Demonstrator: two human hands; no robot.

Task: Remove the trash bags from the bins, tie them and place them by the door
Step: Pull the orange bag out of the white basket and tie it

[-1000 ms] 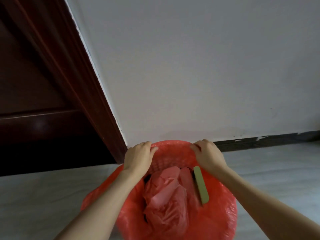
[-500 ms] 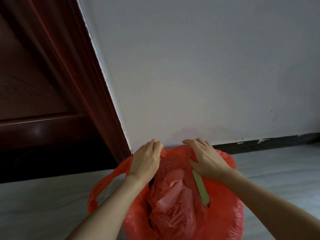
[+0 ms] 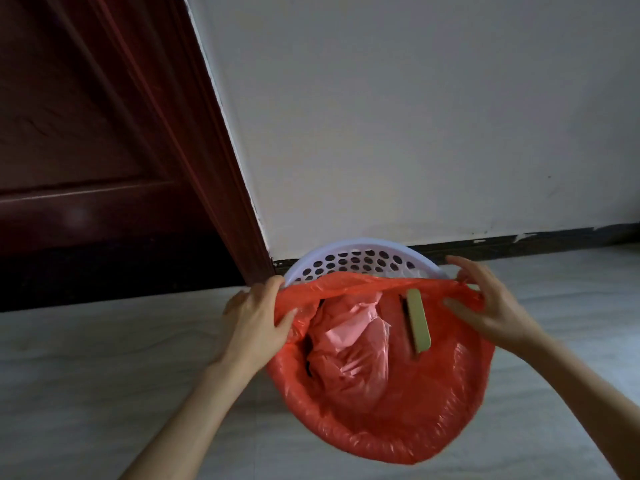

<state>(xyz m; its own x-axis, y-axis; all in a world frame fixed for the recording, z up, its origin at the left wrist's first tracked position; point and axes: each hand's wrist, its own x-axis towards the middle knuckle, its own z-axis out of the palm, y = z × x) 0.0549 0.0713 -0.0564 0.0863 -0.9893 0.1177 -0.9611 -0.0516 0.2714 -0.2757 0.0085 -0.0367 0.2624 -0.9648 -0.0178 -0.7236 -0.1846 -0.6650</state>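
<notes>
I had my left hand (image 3: 258,320) gripping the left edge of the red trash bag (image 3: 398,393), thumb over the plastic and fingers curled behind it. My right hand (image 3: 485,306) pinched the bag's right edge near the top, with the other fingers spread fairly wide. The bag sat low in the centre of the frame, its mouth stretched between my hands.

Judging by how things lay, I was at the very start. The far rim of the white perforated bin (image 3: 360,259) was bare and showing above the bag's edge, so the bag was off the rim there, while the near side looked to be folded over the rim. Lifting it out, tying it and setting it down remained. The dark wooden door (image 3: 86,150) filled the upper left of the frame, just beside the bin, so the carry would be short.

Inside the bag lay a crumpled pink plastic wad (image 3: 349,344) and a flat green strip (image 3: 418,322); what the strip was I could not tell. The bin's body was hidden under the bag, and my forearms ran off the bottom edge. No other bins were in view.
</notes>
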